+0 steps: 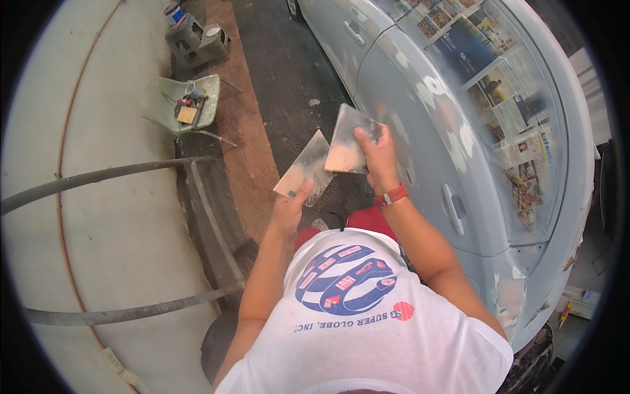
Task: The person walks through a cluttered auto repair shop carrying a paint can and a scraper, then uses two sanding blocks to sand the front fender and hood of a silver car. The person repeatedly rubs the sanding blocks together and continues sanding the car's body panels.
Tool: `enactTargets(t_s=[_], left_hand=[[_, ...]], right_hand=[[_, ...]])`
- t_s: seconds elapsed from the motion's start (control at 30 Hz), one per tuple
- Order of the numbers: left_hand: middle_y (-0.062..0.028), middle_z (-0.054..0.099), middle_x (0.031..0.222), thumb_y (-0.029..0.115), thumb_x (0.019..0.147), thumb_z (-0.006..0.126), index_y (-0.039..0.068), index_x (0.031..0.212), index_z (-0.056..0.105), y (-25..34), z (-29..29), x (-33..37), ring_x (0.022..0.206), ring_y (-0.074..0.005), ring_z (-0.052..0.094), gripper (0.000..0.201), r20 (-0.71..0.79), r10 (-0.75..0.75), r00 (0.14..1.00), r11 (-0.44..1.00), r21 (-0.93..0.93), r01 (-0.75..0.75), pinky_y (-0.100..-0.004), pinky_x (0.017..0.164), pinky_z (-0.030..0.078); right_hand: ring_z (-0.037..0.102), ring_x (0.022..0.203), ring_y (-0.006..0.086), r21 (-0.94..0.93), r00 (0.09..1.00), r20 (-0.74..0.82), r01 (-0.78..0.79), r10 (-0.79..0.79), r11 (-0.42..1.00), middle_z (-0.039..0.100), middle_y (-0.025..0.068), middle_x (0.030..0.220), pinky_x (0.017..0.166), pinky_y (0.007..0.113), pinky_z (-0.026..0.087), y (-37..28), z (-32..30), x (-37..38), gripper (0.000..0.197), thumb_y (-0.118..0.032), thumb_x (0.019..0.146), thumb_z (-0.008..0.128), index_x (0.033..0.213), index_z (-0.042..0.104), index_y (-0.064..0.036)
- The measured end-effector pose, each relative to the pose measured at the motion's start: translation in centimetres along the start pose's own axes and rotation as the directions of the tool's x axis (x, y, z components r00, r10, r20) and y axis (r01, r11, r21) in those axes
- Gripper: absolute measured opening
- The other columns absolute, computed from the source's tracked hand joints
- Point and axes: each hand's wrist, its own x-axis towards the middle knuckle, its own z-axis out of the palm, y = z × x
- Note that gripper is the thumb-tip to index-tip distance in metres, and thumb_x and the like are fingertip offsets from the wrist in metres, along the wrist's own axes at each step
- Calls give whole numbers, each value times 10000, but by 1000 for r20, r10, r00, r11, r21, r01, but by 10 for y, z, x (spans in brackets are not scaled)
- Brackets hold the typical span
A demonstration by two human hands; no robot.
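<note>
In my left hand (pixel 289 209) is a thin flat plate (pixel 304 165), pale with grey smears, its near end pinched between thumb and fingers. My right hand (pixel 380 157) grips a second flat plate (pixel 346 141), grey toward the far end and pale peach toward the near end, with the thumb lying on its face. Both plates are held up in front of my body, side by side, their inner edges close together. Whether those edges touch, I cannot tell. A red wristband (pixel 392 194) is on my right wrist.
Close on my right stands a grey car (pixel 407 98) with pale patches and papered-over windows (pixel 489 85). A chair (pixel 157 105) carrying a can and tools and a grey stool (pixel 186 43) stand along the left wall (pixel 125 131). Metal bars (pixel 105 176) project at left.
</note>
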Motion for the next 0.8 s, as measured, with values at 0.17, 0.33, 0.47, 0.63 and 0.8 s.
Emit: enactTargets(t_s=[0.17,0.33,0.47,0.63,0.8], left_hand=[[-121,583,1552,274,1131,625,-5,1605,452,48,-5,4,1410,-213,570,577,225,90,970,938,-346,-7,-390,1174,466],[-66,702,1375,321,1134,627,-4,1531,556,68,-35,40,1185,-129,684,518,-9,-120,993,991,66,120,-298,1032,545],[-63,761,1111,296,1131,640,-29,1308,683,105,-11,90,958,-105,700,373,-288,183,940,957,272,-103,-298,851,574],[-53,780,1045,213,1114,664,-56,1228,724,121,-13,172,922,-121,706,298,-357,298,885,781,625,-11,-307,833,559],[-80,781,1029,192,1094,676,-65,1212,708,163,-8,244,926,-125,690,285,-305,221,926,606,787,115,-321,831,553]], right_hand=[[708,1031,199,-119,913,314,-235,261,965,696,133,1160,895,357,608,-8,26,7,500,-204,970,820,1329,550,16],[667,1024,132,-337,747,664,255,36,906,677,79,1136,823,316,586,-26,61,33,408,-190,1006,786,1307,542,-63],[680,980,147,-146,981,88,182,-171,972,676,101,1140,807,324,594,-7,77,100,409,-179,1013,772,1304,533,-21],[665,994,141,-59,987,153,49,-39,997,677,101,1129,829,316,587,5,111,154,430,-139,994,780,1310,511,-29],[621,1003,120,24,937,348,-17,7,1000,666,74,1119,883,320,555,-6,133,221,430,-149,994,785,1305,503,-55]])
